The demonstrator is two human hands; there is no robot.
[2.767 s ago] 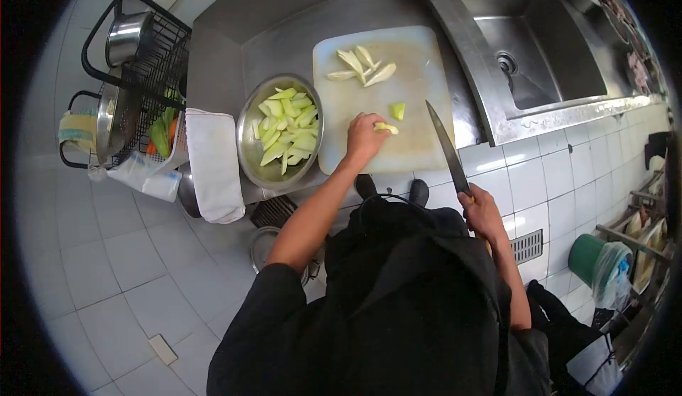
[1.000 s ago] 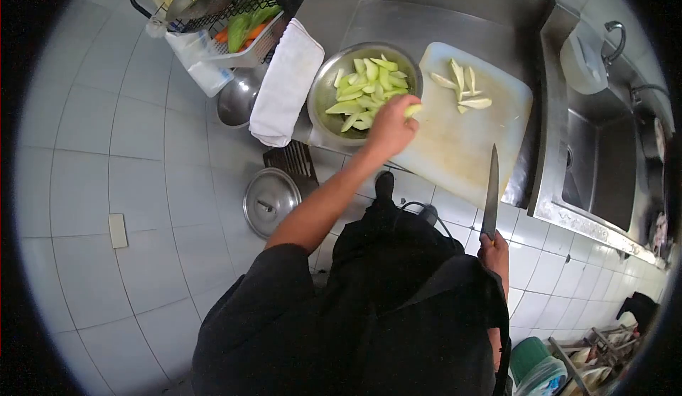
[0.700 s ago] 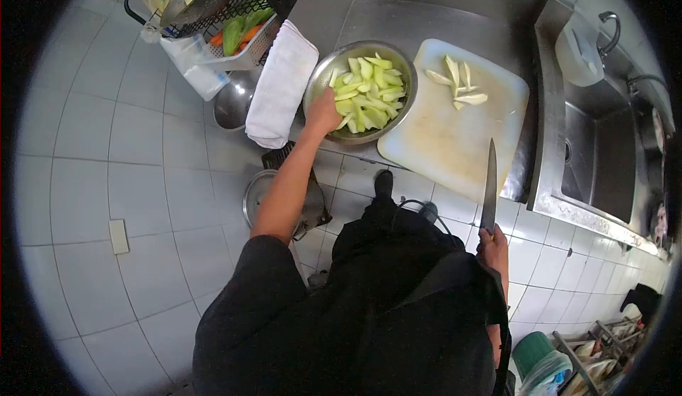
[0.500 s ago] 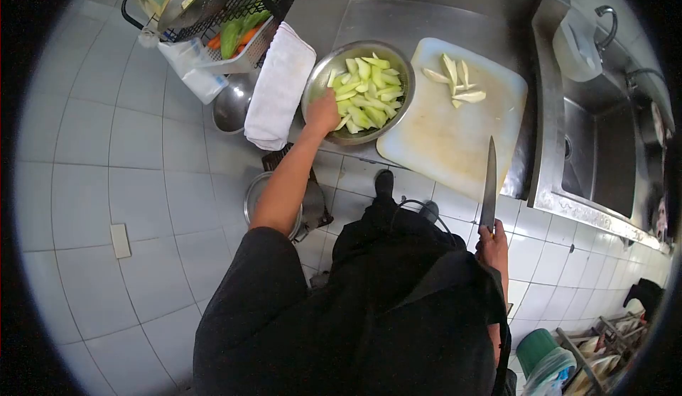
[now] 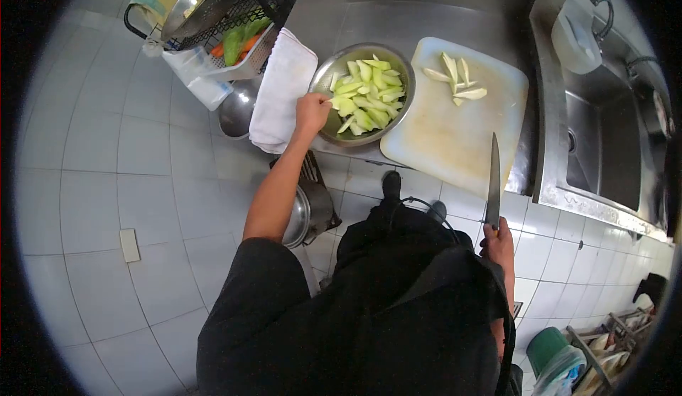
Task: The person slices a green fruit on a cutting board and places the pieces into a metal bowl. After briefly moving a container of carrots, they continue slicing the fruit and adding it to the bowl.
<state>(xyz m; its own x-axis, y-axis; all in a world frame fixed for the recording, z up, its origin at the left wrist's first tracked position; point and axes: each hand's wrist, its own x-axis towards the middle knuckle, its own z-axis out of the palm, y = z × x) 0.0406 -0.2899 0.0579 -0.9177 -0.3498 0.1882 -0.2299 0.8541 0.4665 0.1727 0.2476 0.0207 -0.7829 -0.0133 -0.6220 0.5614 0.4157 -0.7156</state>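
Note:
At the left rim of a steel bowl, my left hand is closed, its fingertips pinching the end of a light-green vegetable piece. The bowl is filled with cut light-green vegetable pieces. My right hand grips the handle of a long kitchen knife, whose blade points away from me and overlaps the cutting board's right part in this view. On the white cutting board, several pale wedges lie near the far side.
A folded white towel lies left of the bowl. Beyond it are a basket of carrots and greens and a large steel bowl. A sink with a faucet is on the right. A steel pot stands below the counter.
My left hand has drawn back from among the vegetable pieces to the bowl's left rim. My right hand still holds the knife in nearly the same place.

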